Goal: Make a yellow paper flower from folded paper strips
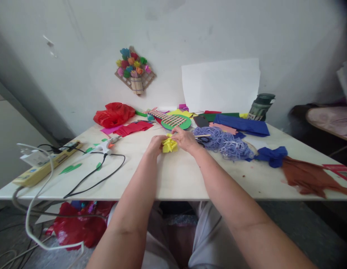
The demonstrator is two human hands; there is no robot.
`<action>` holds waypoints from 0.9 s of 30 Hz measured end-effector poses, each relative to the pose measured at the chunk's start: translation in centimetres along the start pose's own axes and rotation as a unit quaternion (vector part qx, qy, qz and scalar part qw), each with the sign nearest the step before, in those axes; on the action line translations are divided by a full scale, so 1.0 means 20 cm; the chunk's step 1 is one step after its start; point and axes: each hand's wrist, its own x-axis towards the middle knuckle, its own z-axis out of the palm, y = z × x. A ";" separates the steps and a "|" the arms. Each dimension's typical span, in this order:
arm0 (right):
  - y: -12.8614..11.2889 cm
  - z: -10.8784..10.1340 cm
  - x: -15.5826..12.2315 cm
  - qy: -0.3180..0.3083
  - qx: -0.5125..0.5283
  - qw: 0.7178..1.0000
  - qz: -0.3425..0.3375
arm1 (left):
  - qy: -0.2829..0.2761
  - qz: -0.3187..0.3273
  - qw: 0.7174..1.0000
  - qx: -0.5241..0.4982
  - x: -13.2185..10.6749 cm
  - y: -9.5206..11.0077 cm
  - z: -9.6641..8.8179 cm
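Note:
My left hand [154, 144] and my right hand [185, 139] meet over the middle of the white table [176, 179]. Both are closed on a crumpled yellow paper piece [169, 145], which sits between their fingers just above the tabletop. A thin wooden stick [203, 136] pokes out to the right of my right hand. Just beyond my hands lies a green disc with woven pink strips [173, 121].
A pile of blue rubber bands [225, 144] lies right of my hands, with blue [242, 125] and brown [307, 177] paper further right. A glue gun [107, 145], its black cord and a power strip [43, 168] occupy the left. Red plastic bag [114, 114] and dark bottle [260, 106] stand at the back.

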 end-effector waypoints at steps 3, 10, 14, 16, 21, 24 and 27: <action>-0.02 -0.01 0.00 -0.005 -0.021 1.000 -0.004 | 0.005 -0.046 0.998 -0.032 0.00 0.01 0.01; -0.06 -0.02 0.00 -0.016 -0.073 0.996 -0.053 | 0.012 -0.114 0.992 -0.048 -0.01 0.04 0.01; -0.07 -0.03 -0.01 -0.011 -0.073 0.996 -0.059 | -0.028 -0.110 0.992 -0.055 0.00 0.03 0.00; -0.06 -0.03 -0.01 -0.008 -0.069 0.997 -0.046 | -0.050 -0.068 0.995 -0.050 0.00 0.02 -0.01; -0.04 -0.03 -0.01 -0.019 -0.073 0.997 0.005 | -0.062 0.085 0.994 0.015 0.00 0.00 -0.03; -0.03 -0.04 -0.01 -0.029 -0.072 0.997 0.021 | -0.060 0.099 0.992 0.059 -0.01 0.00 -0.03; -0.02 -0.04 -0.01 -0.024 -0.063 0.997 0.024 | -0.065 0.109 0.990 0.069 -0.01 0.01 -0.03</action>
